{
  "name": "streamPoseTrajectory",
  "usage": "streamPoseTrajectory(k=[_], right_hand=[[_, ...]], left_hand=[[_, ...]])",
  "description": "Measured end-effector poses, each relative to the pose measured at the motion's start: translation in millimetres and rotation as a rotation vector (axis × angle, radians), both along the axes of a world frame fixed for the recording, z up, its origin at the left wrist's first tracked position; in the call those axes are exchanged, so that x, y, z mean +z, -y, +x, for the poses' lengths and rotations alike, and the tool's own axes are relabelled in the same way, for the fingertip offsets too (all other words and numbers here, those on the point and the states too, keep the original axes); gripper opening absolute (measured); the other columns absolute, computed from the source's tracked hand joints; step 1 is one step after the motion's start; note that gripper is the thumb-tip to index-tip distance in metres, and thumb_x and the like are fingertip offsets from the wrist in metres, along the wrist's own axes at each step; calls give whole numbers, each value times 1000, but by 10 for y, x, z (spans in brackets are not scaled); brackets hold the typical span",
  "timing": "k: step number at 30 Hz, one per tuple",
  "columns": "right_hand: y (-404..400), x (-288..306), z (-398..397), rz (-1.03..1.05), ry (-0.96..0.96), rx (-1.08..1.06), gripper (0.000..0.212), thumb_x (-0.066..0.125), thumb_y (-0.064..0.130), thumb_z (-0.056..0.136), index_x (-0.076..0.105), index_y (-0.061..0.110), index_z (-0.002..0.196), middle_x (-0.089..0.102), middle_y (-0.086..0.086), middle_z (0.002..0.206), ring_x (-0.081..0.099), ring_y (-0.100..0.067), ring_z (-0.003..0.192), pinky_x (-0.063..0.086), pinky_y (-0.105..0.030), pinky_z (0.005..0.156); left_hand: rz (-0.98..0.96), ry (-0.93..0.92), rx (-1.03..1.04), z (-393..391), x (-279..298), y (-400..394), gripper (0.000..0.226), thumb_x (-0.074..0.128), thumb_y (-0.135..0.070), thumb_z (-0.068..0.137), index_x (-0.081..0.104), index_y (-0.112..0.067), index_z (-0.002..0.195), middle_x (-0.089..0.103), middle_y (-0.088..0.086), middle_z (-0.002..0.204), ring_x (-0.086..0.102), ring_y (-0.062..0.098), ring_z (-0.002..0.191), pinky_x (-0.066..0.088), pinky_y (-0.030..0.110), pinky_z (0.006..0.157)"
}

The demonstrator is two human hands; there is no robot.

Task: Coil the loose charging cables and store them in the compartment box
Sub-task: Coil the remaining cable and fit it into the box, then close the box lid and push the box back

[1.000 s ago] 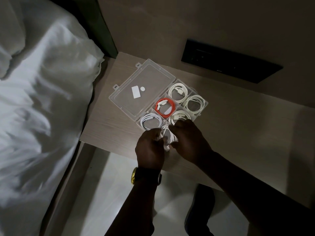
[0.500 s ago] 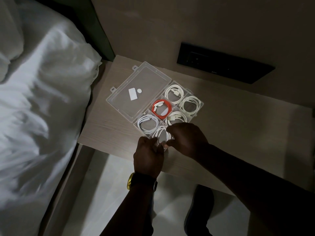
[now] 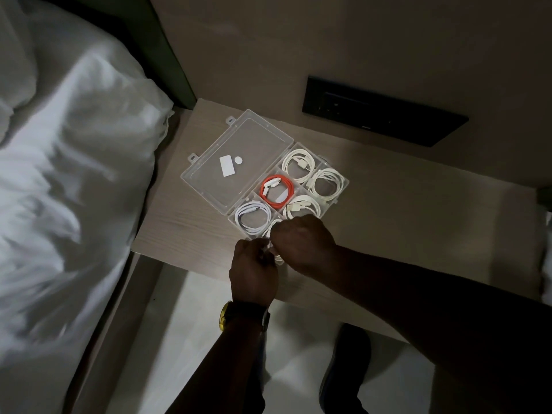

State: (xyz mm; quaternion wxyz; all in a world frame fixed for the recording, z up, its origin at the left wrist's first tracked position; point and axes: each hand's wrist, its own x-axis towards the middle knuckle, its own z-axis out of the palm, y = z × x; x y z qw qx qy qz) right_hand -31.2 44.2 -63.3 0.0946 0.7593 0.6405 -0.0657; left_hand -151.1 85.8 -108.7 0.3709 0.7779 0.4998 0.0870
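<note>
A clear plastic compartment box [image 3: 346,182] lies open on the wooden bedside shelf [image 3: 185,222], its lid [image 3: 236,162] folded back to the left. Coiled cables fill its compartments: an orange cable [image 3: 277,192], a white cable [image 3: 252,218] at the near left, and cream cables [image 3: 298,164] further back. My left hand [image 3: 254,271] and my right hand [image 3: 304,243] meet over the nearest compartment, both gripping a white coiled cable [image 3: 273,231] that is mostly hidden under my fingers.
A bed with white linen [image 3: 68,189] borders the shelf on the left. A black switch panel [image 3: 382,115] is set in the wall behind. Pale floor [image 3: 191,339] and my dark shoe [image 3: 346,366] show below the shelf's front edge.
Both hands have lowered the white coil from above the shelf edge into the nearest compartment; the right hand now covers it more.
</note>
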Motion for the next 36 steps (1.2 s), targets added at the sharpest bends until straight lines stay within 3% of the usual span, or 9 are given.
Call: streamPoseTrajectory(k=[4, 9, 12, 16, 23, 28, 31, 34, 36], right_hand=[[52, -53, -58, 91, -20, 0, 21, 49, 18, 72, 62, 20, 55, 64, 2, 57, 66, -21, 67, 50, -28, 52], [121, -168, 28, 80, -133, -75, 23, 45, 8, 78, 67, 13, 74, 63, -10, 99, 60, -31, 90, 50, -33, 57], [228, -251, 115, 100, -235, -106, 16, 48, 12, 87, 64, 9, 86, 62, -12, 105, 59, -33, 95, 54, -40, 66], [264, -257, 175, 140, -320, -107, 7, 56, 12, 86, 62, 10, 84, 64, -10, 93, 63, -32, 87, 55, -41, 65], [144, -169, 352, 313, -325, -143, 9, 61, 19, 86, 66, 14, 80, 67, -4, 76, 66, -24, 67, 50, -31, 56], [-369, -73, 1048, 428, -503, -577, 23, 53, 19, 94, 72, 11, 84, 74, -8, 87, 69, -21, 79, 50, -26, 75], [-632, -30, 1386, 445, -822, -786, 28, 50, 26, 97, 63, 23, 73, 64, -4, 74, 61, -19, 70, 52, -38, 73], [-698, 26, 1448, 473, -1419, -974, 34, 47, 49, 97, 52, 26, 72, 43, 6, 61, 39, -6, 49, 34, -22, 45], [-624, 62, 1463, 489, -1596, -1043, 39, 50, 57, 92, 54, 24, 71, 43, 5, 62, 36, -6, 49, 24, -18, 45]], left_hand=[[8, 118, 23, -65, -6, -66, 26, 70, -5, 78, 63, -15, 101, 63, 10, 95, 62, 28, 84, 49, 35, 73], [-161, 258, 177, -140, -118, -263, 29, 77, -19, 76, 49, -26, 83, 61, 2, 75, 61, 14, 70, 48, 23, 67], [-348, 367, 394, -103, -180, -393, 27, 76, -7, 76, 53, -20, 83, 59, -2, 72, 63, 13, 68, 54, 40, 74], [-460, 396, 665, 1, -238, -610, 34, 81, -17, 70, 58, -13, 95, 63, 4, 79, 66, 30, 79, 56, 52, 82], [-481, 376, 668, 176, -222, -949, 23, 73, -18, 79, 69, -10, 99, 71, 18, 102, 66, 36, 95, 53, 51, 94], [-499, 489, 687, 221, -133, -1033, 33, 68, 13, 70, 62, -18, 76, 60, 3, 73, 58, 16, 68, 53, 35, 74], [-357, 494, 576, 119, -144, -984, 31, 65, 14, 73, 62, -16, 82, 61, -1, 75, 61, 6, 68, 53, 28, 72], [-304, 540, 458, 17, -171, -896, 24, 57, 17, 75, 65, 1, 90, 63, 9, 81, 62, 9, 74, 52, 26, 74], [-297, 555, 430, -45, -175, -850, 24, 55, 15, 74, 66, 5, 92, 67, 15, 87, 65, 18, 80, 54, 35, 79]])
